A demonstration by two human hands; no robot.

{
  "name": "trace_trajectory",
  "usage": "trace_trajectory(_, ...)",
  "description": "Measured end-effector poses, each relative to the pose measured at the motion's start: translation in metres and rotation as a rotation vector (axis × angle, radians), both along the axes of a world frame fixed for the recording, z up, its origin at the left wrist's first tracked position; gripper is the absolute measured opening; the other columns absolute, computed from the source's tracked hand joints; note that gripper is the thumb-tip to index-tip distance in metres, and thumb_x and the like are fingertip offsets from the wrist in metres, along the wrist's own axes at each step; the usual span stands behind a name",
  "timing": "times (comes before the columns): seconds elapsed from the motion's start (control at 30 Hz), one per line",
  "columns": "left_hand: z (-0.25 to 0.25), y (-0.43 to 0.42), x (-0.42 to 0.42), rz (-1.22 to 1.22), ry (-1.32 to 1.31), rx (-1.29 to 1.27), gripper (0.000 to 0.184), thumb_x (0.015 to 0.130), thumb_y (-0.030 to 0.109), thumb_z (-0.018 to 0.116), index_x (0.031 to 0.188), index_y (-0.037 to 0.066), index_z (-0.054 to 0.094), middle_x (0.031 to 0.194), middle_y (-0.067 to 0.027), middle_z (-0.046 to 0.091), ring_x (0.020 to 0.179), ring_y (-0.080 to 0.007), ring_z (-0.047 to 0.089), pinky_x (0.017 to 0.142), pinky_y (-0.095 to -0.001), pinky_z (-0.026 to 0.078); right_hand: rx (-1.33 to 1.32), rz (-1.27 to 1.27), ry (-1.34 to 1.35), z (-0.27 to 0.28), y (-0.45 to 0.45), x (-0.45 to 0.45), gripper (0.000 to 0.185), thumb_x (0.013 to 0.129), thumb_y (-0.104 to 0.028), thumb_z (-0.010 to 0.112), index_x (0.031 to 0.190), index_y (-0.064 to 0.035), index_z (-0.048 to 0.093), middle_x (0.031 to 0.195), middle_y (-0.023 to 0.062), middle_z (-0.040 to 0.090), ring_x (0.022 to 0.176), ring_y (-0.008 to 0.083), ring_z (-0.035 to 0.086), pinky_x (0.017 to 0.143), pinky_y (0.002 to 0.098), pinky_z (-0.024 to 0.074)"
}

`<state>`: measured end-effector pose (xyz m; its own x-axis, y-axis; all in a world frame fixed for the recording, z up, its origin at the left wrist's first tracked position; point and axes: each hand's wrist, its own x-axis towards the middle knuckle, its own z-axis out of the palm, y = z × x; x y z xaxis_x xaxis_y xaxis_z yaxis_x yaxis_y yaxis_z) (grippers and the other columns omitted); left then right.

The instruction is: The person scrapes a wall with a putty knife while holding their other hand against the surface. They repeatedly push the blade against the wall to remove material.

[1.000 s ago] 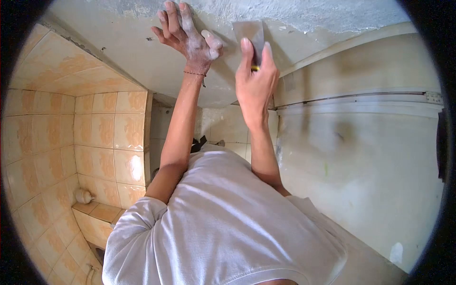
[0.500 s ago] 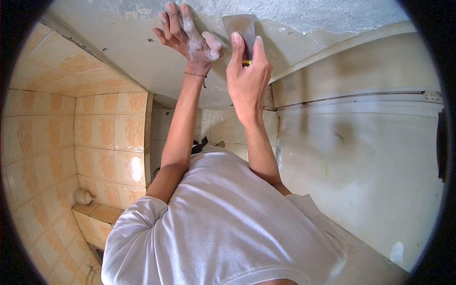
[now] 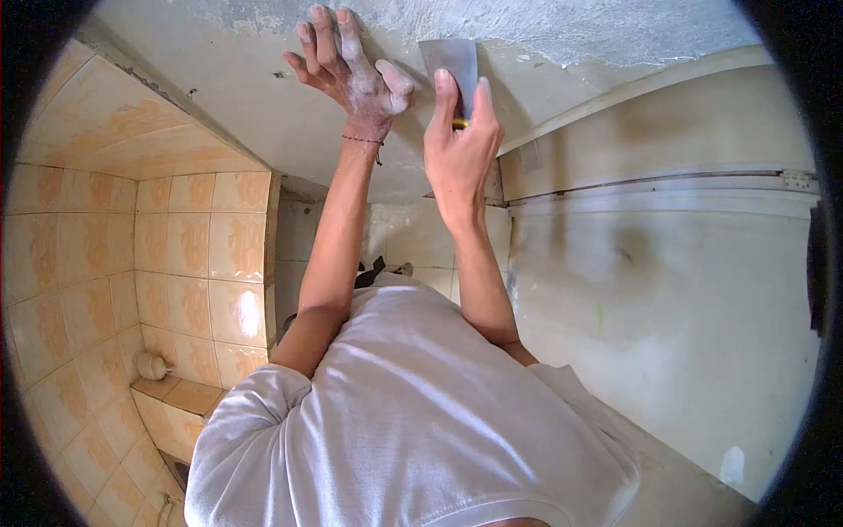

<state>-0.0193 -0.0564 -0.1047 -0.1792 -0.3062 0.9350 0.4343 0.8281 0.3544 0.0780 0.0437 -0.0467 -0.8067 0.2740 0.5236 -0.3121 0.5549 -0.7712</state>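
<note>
- The scraper (image 3: 455, 60) has just drawn back a little from the rough patch (image 3: 562, 26), toward the person; its front edge now lies near the patch's border, with the blade over the smoother part of the surface (image 3: 237, 97).
- The right hand (image 3: 461, 167) holds the scraper in a narrow grip, thumb and forefinger laid along the blade. A bit of yellow shows between them, below the blade. That grip looks suited to fine control of the blade's angle, though whether its edge is pressed down cannot be told.
- The left hand (image 3: 360, 88) stays wide, its fingers spread and bent and the thumb standing out, with no tool in sight. It appears to rest against the surface, beside the scraper and apart from it. Pale dust coats much of it, and a thin dark bracelet (image 3: 363, 139) circles the wrist.
- The scraper is nearer the surface's right edge than its left one, which runs down beside the tiled wall (image 3: 176, 233).
- Since only the scraper and right hand have shifted clearly, the left hand seems to serve as a steady prop.
</note>
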Motion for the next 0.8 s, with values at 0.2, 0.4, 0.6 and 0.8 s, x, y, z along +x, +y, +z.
trace_trajectory(0.2,-0.001,0.001,0.002,-0.009,0.014,-0.006,0.075,0.088,0.040,0.037,0.151,0.000,0.035,0.157,-0.0225,0.030,0.147,-0.0386,0.019,0.118,-0.0558,0.004,0.015,-0.016,-0.044,0.001,0.003,0.010,0.038,0.101,-0.031,0.056,0.095,0.0066,0.060,0.073,0.0271,0.065,0.071,0.0465,0.065,0.060,0.0485,0.0466)
trace_trajectory(0.4,0.000,0.000,0.002,-0.016,-0.002,-0.001,0.075,0.091,0.044,0.035,0.152,0.001,0.033,0.157,-0.0232,0.029,0.147,-0.0398,0.018,0.118,-0.0558,0.005,0.021,-0.029,-0.025,-0.012,0.004,0.004,0.041,0.100,-0.033,0.057,0.097,0.0076,0.060,0.070,0.0253,0.065,0.066,0.0460,0.064,0.058,0.0488,0.0464)
trace_trajectory(0.6,-0.002,-0.002,0.001,-0.013,-0.011,-0.002,0.075,0.091,0.045,0.036,0.152,0.001,0.032,0.158,-0.0231,0.028,0.148,-0.0394,0.018,0.118,-0.0556,0.004,0.162,-0.032,-0.046,0.005,0.011,0.001,0.038,0.100,-0.036,0.056,0.097,0.0012,0.061,0.067,0.0217,0.066,0.064,0.0455,0.064,0.056,0.0505,0.0472)
trace_trajectory(0.8,0.001,0.000,0.004,-0.016,-0.013,-0.005,0.074,0.092,0.044,0.036,0.152,0.001,0.032,0.158,-0.0225,0.028,0.147,-0.0391,0.019,0.118,-0.0565,0.004,0.311,-0.038,-0.063,0.021,0.017,0.007,0.032,0.101,-0.038,0.051,0.098,-0.0067,0.058,0.064,0.0209,0.065,0.062,0.0441,0.064,0.054,0.0521,0.0472)
